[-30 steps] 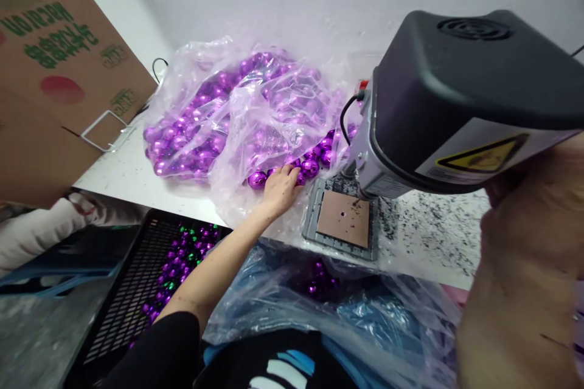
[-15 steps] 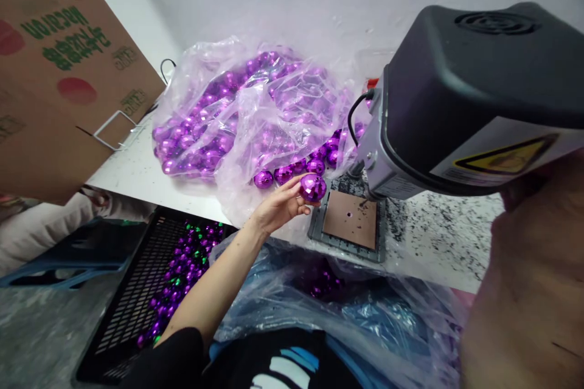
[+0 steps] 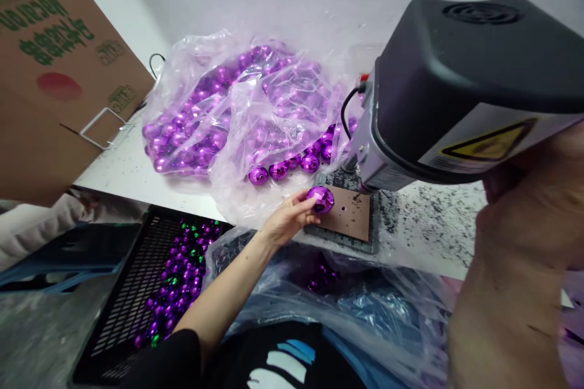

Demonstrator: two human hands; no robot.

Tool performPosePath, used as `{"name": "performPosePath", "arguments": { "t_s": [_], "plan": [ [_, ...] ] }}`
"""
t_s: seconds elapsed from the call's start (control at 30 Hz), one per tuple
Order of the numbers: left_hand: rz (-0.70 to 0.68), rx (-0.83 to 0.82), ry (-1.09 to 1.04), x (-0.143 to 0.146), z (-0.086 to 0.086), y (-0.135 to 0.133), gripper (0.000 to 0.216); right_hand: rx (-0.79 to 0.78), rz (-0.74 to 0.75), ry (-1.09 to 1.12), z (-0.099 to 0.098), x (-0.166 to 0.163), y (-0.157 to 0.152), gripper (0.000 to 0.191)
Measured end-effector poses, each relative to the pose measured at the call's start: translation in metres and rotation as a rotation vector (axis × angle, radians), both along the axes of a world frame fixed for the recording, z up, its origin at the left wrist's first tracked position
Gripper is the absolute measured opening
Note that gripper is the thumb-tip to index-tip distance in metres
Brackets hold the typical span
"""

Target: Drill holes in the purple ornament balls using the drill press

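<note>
My left hand (image 3: 292, 216) pinches a shiny faceted purple ball (image 3: 321, 199) between thumb and fingers. The ball is held over the left part of a brown square plate (image 3: 349, 225), which has a small hole in it and lies on the grey base of a bench drill. Over the plate hangs the drill's black motor housing (image 3: 460, 73), bearing a yellow warning label. My right hand (image 3: 538, 182) is raised at the far right, close against the housing. Its fingers are hidden behind the housing, so what they grip does not show.
A clear plastic bag (image 3: 241, 115) of purple balls lies behind, several spilling from its mouth. Dark shavings litter the white table (image 3: 429, 231). Lower left stands a black crate (image 3: 123, 298) of small purple and green balls. A cardboard box (image 3: 59, 109) and another person's leg (image 3: 41, 225) are left.
My left hand has carried the purple ball to the right and slightly down, from the plate's edge to over the plate. The whole view has shifted a little. My right hand stays by the housing.
</note>
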State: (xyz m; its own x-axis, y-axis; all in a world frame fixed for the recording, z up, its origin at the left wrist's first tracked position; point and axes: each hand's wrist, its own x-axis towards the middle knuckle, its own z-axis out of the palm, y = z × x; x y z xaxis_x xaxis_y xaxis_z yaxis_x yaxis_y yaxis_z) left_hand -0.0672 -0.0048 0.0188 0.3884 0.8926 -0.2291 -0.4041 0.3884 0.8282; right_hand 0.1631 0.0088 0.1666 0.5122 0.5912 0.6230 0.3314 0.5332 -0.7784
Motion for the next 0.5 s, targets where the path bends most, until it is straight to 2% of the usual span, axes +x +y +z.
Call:
{"name": "performPosePath", "arguments": {
  "t_s": [0.1,0.27,0.5],
  "plan": [
    [0.112,0.215,0.213,0.007,0.0,-0.004,0.058,0.036,-0.007,0.01,-0.002,0.001,0.001,0.05],
    [0.101,0.43,0.58,0.017,-0.006,-0.008,0.06,0.072,0.002,-0.062,-0.004,0.002,0.001,0.054],
    [0.112,0.628,0.749,0.03,-0.022,-0.002,0.06,0.046,0.007,-0.06,-0.003,0.001,-0.001,0.052]
  ]
}}
